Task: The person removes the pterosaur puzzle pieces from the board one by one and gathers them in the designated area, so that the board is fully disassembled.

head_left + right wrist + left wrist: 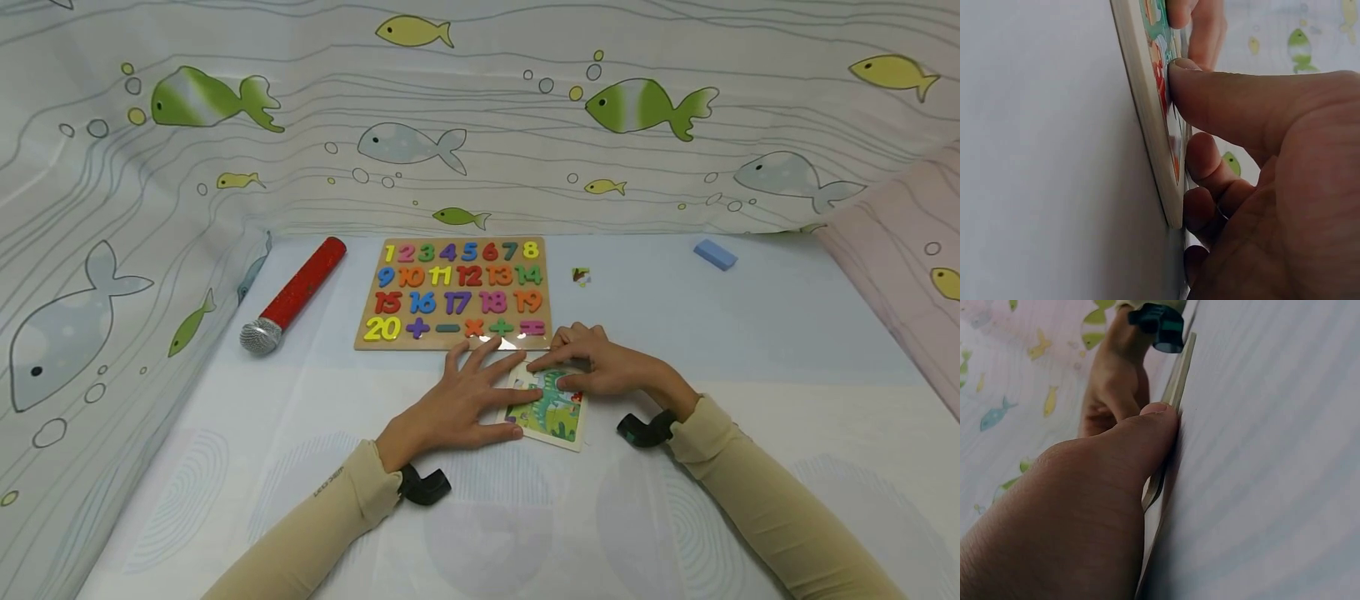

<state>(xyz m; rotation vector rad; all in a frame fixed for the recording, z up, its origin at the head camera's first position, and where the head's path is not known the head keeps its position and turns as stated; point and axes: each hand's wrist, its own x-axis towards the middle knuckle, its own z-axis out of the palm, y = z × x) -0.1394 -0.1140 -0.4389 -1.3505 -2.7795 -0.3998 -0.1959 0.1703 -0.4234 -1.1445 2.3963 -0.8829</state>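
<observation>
A small wooden dinosaur jigsaw puzzle [555,427] lies on the table, a green dinosaur on its face and a pale gap near its upper left. My left hand [472,400] rests with spread fingers across its left side; in the left wrist view the thumb [1150,428] lies along the board's edge. From the far right, my right hand [611,365] reaches over the puzzle. Its thumb [1200,87] presses on the picture, the index finger stretches toward the upper left corner, and the remaining fingers bend at the far edge. One loose puzzle piece [581,276] lies beyond.
Directly behind the puzzle lies a wooden number board [453,287] with coloured numerals and signs. A red microphone [300,287] with a silver head is on the left, a blue block [716,255] at the far right. Fish-print cloth [517,183] hangs behind the table.
</observation>
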